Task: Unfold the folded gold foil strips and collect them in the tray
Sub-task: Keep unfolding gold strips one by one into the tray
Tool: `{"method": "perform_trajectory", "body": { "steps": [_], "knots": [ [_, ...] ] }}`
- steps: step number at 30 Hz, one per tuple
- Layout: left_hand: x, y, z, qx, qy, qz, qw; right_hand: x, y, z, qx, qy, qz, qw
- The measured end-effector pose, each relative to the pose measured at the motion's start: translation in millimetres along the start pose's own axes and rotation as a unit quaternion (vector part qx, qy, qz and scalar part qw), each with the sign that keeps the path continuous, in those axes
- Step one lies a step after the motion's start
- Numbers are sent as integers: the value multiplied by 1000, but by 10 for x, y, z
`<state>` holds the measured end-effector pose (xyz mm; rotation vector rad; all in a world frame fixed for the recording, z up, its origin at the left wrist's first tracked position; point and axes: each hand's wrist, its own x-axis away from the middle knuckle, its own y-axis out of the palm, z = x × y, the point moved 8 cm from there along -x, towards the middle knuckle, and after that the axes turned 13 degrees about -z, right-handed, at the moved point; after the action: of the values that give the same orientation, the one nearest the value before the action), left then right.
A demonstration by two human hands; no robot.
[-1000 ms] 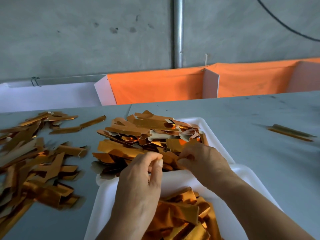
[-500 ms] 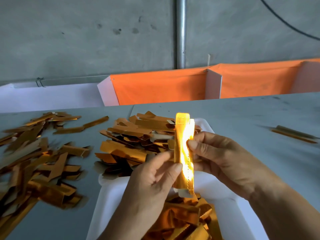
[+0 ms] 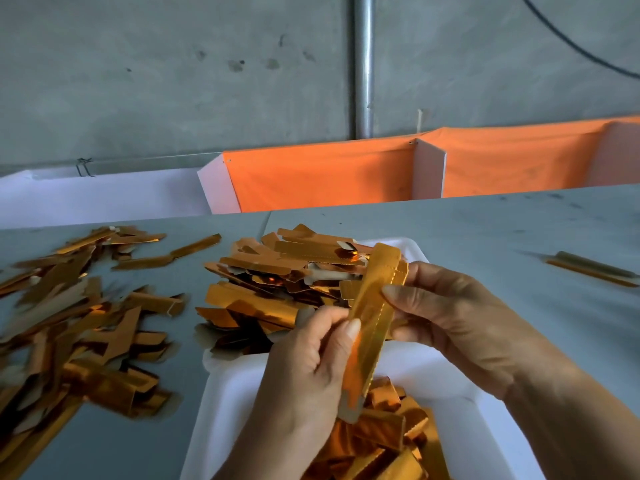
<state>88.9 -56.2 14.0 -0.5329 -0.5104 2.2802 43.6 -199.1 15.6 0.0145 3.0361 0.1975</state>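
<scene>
Both hands hold one gold foil strip point(image 3: 375, 299) upright and slightly tilted above the near white tray point(image 3: 235, 403). My left hand point(image 3: 308, 368) pinches its lower half between thumb and fingers. My right hand point(image 3: 460, 317) pinches its upper right edge. Crumpled gold strips point(image 3: 384, 441) lie in the near tray under my hands. A heap of folded gold strips point(image 3: 277, 282) covers a second white tray point(image 3: 412, 245) behind it.
A large loose pile of gold strips point(image 3: 72, 317) spreads over the grey table at the left. Two thin strips point(image 3: 592, 268) lie apart at the right. Orange cloth bins point(image 3: 322, 178) stand beyond the table's far edge, against a concrete wall.
My hands picked one strip out of the heap on the far tray and raised it. Since half a second ago it has tilted to the right and lost its bright glare.
</scene>
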Motion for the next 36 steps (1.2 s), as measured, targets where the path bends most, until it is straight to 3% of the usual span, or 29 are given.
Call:
{"method": "perform_trajectory", "body": {
  "steps": [4,6,10,13,17,28,32,34,36],
  "knots": [
    [10,-2,50,-42,-7,20,999,13,-13,-61,-41,-27,13,999],
    [15,16,67,-31,-6,7,999,29,-44,-100,-5,-32,37,999],
    [15,71,78,87,3,-31,996,65,-213,-74,9,-21,129,991],
    [37,113,125,143,26,-61,987,100,-326,-4,-96,-11,168,981],
    [70,21,224,108,84,-11,991,71,-221,146,-199,50,125,971],
    [127,-202,283,156,150,118,969,12,147,320,-210,145,4,967],
    [158,-200,338,55,151,101,982,54,195,352,-111,202,-16,973],
    [158,-178,347,21,145,91,985,78,97,294,65,219,16,973],
    [138,-121,339,23,139,70,988,88,-34,110,260,175,90,945]
  ]
}}
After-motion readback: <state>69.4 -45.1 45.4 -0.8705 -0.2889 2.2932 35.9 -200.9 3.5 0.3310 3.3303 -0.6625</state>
